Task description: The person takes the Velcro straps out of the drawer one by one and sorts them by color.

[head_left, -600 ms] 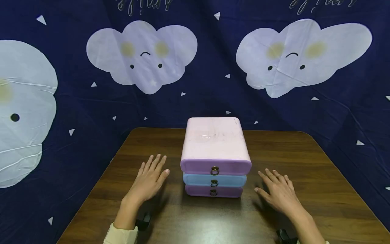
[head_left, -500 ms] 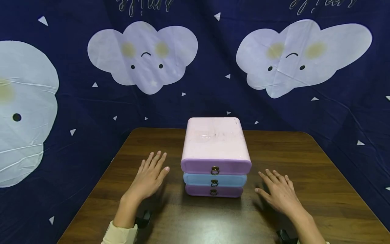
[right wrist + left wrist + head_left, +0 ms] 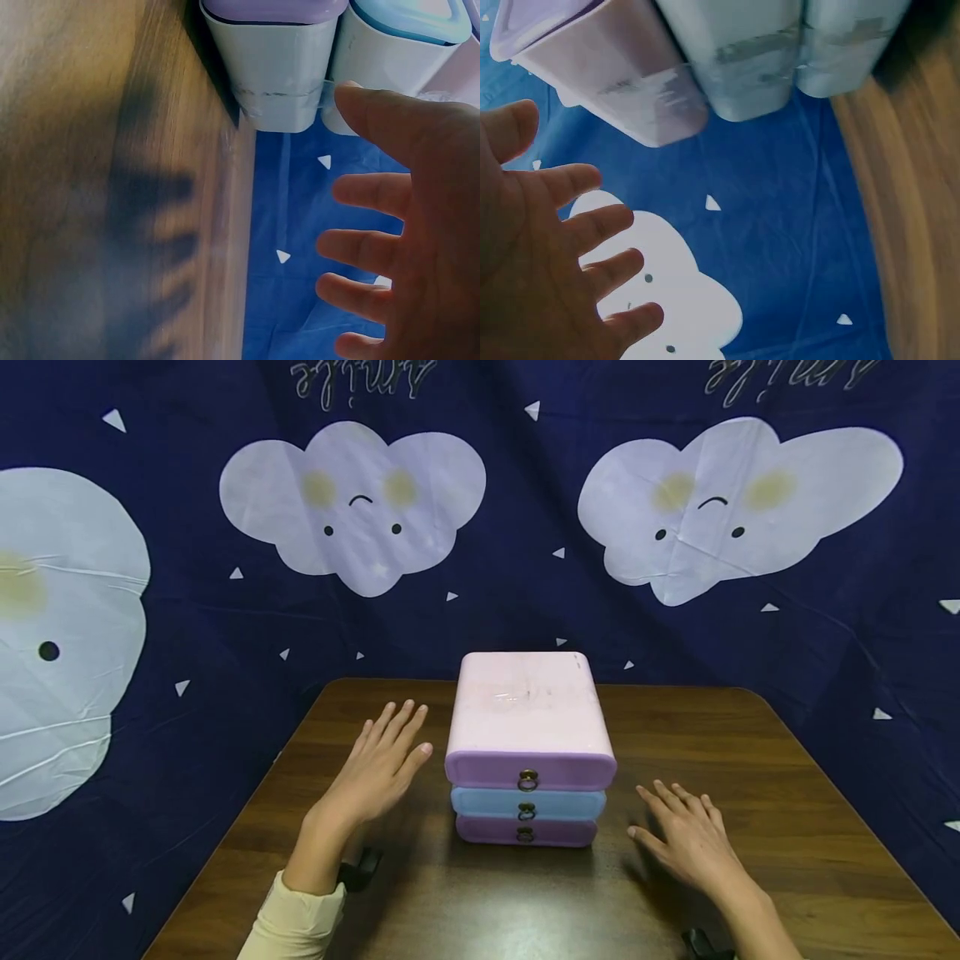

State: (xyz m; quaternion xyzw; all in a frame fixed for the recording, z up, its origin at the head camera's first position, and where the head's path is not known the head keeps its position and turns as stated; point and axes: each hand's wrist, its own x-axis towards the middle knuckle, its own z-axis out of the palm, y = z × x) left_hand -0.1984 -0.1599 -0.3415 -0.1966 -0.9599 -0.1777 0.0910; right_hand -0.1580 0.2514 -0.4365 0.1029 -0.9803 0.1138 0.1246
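Observation:
A small three-tier drawer box [image 3: 528, 702] stands in the middle of the table, with a pale pink top. Its top drawer [image 3: 487, 770] is purple, the middle drawer [image 3: 487, 802] light blue and the bottom drawer [image 3: 487, 831] purple, each bearing a bronze ring pull [image 3: 528, 780]; all three look closed. My left hand [image 3: 375, 777] hovers left of the box, fingers straight and spread, holding nothing. To the right of the box, my right hand [image 3: 693, 839] is held palm down above its shadow, fingers extended, also holding nothing. Clear tape [image 3: 281, 94] shows on the box's side in the right wrist view.
The brown wooden table [image 3: 495, 910] carries the box. Behind it hangs a dark blue cloth [image 3: 517, 585] printed with white clouds [image 3: 352, 510] and small triangles. A black strap device [image 3: 362, 868] sits at my left wrist, and another [image 3: 705, 943] at my right.
My left hand has risen and moved forward and slightly right, closer to the box's upper part. The right hand stays nearly still. The head view has shifted slightly.

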